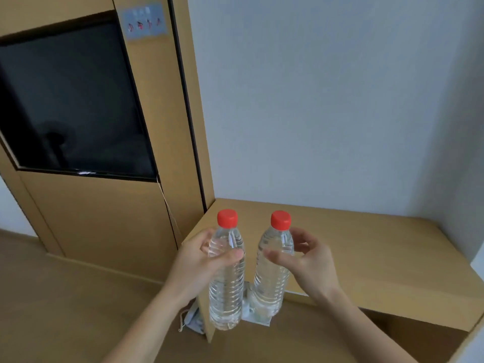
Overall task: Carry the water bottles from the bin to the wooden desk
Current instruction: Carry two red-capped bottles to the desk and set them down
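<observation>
So two water bottles total, both clear with red caps, both being held upright in the air in front of the wooden desk (366,247). The left hand (201,260) is gripping the left bottle (226,279) around its upper body, thumb across the front. The right hand (306,260) is pinching the right bottle (271,276) near the shoulder, fingers curling around the back. The bottles are sitting just beside each other, not touching. The desk is running along a plain white wall (327,100), with nothing lying on the part showing. One dark screen (70,100) is sitting in a wooden panel off to the left. Some grey cloth thing (195,320) is lying on the floor (65,297) beside the desk's end, half hidden behind the bottles.
</observation>
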`<state>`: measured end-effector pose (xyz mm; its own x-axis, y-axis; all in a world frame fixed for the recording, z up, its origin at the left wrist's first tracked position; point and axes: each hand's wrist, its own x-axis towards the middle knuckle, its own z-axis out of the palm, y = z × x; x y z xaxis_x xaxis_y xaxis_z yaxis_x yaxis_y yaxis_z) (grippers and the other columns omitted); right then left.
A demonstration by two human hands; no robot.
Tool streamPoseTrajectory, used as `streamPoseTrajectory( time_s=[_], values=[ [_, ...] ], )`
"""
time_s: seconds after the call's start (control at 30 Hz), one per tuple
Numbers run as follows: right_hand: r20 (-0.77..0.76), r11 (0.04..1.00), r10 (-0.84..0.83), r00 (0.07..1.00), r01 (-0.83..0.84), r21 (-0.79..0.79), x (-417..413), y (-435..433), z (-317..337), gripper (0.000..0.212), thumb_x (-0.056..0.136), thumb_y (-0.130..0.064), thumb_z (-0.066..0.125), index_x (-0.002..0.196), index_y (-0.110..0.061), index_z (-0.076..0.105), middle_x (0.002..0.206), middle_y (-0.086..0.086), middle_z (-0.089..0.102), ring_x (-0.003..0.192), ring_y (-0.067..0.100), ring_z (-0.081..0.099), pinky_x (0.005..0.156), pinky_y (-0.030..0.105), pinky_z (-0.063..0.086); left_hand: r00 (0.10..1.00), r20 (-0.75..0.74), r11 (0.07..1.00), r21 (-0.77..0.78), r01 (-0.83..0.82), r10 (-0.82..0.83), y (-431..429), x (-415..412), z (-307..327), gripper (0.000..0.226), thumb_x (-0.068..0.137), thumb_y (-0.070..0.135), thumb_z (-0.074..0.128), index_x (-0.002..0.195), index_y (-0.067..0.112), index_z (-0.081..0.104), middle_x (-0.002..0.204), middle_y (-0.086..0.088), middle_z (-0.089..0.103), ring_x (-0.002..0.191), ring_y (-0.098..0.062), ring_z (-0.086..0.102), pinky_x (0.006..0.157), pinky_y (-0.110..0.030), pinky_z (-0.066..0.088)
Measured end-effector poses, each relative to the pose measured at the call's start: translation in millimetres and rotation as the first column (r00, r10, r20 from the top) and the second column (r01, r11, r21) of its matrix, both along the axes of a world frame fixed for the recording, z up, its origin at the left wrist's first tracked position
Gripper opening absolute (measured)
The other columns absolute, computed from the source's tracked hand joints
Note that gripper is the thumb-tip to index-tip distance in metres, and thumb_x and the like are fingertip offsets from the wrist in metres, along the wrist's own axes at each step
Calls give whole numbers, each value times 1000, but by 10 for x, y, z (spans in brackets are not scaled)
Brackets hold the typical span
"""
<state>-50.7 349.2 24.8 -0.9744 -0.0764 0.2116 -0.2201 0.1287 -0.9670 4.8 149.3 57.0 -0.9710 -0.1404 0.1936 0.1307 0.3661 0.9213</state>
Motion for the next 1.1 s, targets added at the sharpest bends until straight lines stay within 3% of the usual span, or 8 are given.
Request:
streamPoseTrajectory(
  time_s=[0.13,0.23,0.43,0.63,0.73,0.83,0.93,1.1],
  values=[
    [29,999,-23,999,22,38,-580,-284,-71,41,56,-29,87,92,-32,67,88,-10,72,86,6,67,75,24,54,998,49,999,-23,32,-30,-296,-713,-131,61,56,56,78,110,33,63,106,20,69,100,5,60,87,-25,43],
    [35,998,-13,999,11,58,-1058,-453,-160,40,58,-27,86,92,-33,65,90,-13,71,88,-1,64,71,16,47,995,82,996,-73,60,-54,-453,-1274,-232,82,46,72,73,117,33,59,120,13,65,115,-8,57,101,-40,44],
    [31,997,35,999,-37,69,-2229,-780,-335,46,57,-26,87,98,-27,68,98,-12,70,95,4,62,74,16,46,989,146,989,-143,43,-22,-707,-2397,-351,46,55,43,81,95,29,66,95,9,74,90,-6,68,92,-43,51],
    [30,995,64,997,-66,76,-3318,-892,-415,43,56,-20,88,85,-39,63,91,-14,69,89,-6,62,74,17,49,980,198,965,-251,73,-22,-874,-3627,-473,49,49,52,76,91,28,67,95,2,74,92,-15,67,90,-44,51],
    [49,985,15,999,-23,170,-3769,-834,-485,42,56,-30,86,88,-40,60,90,-23,65,89,-8,59,75,9,42,978,204,956,-276,95,-38,-804,-4172,-557,38,53,46,78,86,30,67,91,-1,73,86,-15,67,85,-39,52],
    [55,964,-39,998,23,265,-4186,-752,-544,50,54,-38,83,100,-34,64,95,-21,67,92,-4,59,80,19,48,972,215,930,-327,166,-97,-698,-4696,-595,20,63,30,80,77,26,66,80,-3,72,71,-10,62,72,-32,49],
    [79,952,-95,992,67,298,-4561,-666,-595,44,59,-29,81,99,-32,60,93,-21,62,91,1,58,76,17,43,958,254,909,-355,220,-133,-575,-5202,-661,21,65,31,79,80,22,68,82,-6,73,73,-14,66,67,-27,46],
    [135,950,-244,960,208,234,-5147,-647,-779,55,65,-21,80,116,-19,59,104,-12,61,101,8,56,86,22,40,955,242,915,-320,247,-173,-456,-5950,-879,25,63,31,81,83,24,68,92,-9,68,78,-15,64,65,-21,41]
  ],
)
